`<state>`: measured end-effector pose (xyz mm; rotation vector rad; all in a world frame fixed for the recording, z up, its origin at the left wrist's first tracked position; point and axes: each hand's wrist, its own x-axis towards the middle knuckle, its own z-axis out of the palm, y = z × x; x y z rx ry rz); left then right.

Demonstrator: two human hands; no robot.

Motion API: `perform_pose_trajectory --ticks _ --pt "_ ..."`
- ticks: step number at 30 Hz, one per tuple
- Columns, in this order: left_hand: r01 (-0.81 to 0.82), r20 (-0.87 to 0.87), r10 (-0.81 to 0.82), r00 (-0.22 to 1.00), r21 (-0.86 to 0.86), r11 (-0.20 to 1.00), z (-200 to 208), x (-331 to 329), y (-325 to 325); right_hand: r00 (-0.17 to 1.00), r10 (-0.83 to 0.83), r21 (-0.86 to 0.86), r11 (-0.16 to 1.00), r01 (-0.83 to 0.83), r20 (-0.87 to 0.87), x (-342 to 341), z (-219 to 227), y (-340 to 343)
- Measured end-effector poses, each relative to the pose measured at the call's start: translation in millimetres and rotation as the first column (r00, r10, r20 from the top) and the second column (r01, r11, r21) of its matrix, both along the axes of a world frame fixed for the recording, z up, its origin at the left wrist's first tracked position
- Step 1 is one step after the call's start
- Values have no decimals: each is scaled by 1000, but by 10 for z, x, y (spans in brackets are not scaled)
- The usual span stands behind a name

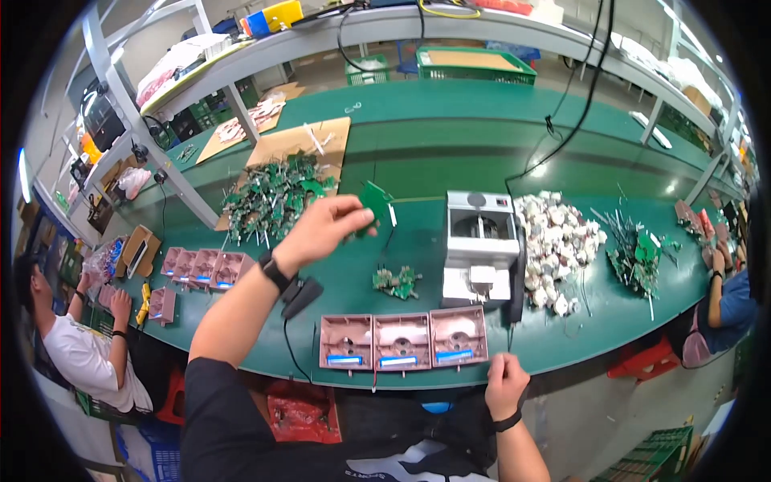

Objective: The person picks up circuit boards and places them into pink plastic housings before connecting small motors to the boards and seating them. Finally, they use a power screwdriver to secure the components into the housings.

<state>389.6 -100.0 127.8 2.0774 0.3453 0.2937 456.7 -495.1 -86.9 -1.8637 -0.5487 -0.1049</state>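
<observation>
My left hand (pixel 323 227) is raised over the middle of the bench, its thumb and fingers pinching a green circuit board (pixel 374 198) with a thin white piece hanging from it. At the bench's front edge my right hand (pixel 506 384) is closed, beside the rightmost of three pink plastic housings (pixel 348 327) in a row. Whatever its fingers may hold is too small or hidden. Each housing has a blue-and-white strip inside. A few circuit boards (pixel 397 282) lie behind the row. To their right stands a grey-and-white machine (pixel 480 241) with an opening in front.
A big heap of circuit boards (pixel 277 189) lies on cardboard at the left; white round parts (pixel 554 249) are piled right of the machine. More boards (pixel 638 257) sit farther right. Several pink housings (pixel 205 267) stand at left. Co-workers sit at both sides. A black cable (pixel 590 96) hangs from above.
</observation>
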Motion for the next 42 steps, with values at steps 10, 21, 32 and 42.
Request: perform_pose_trajectory --ticks 10,21,32,42 --pt "178 -48 -229 972 -480 859 -1102 -922 -2447 887 436 282 879 -384 -154 -656 865 -4" --pt "379 38 -377 925 -96 920 -881 -675 -2217 968 249 143 959 -243 -29 -550 1024 -582" --pt "232 -168 -161 973 733 640 -1149 -215 -1835 951 243 205 957 -204 -189 -474 1611 -681" --pt "125 27 -191 981 668 734 -1060 -196 -1951 891 286 193 954 -229 -352 -370 1719 -536"
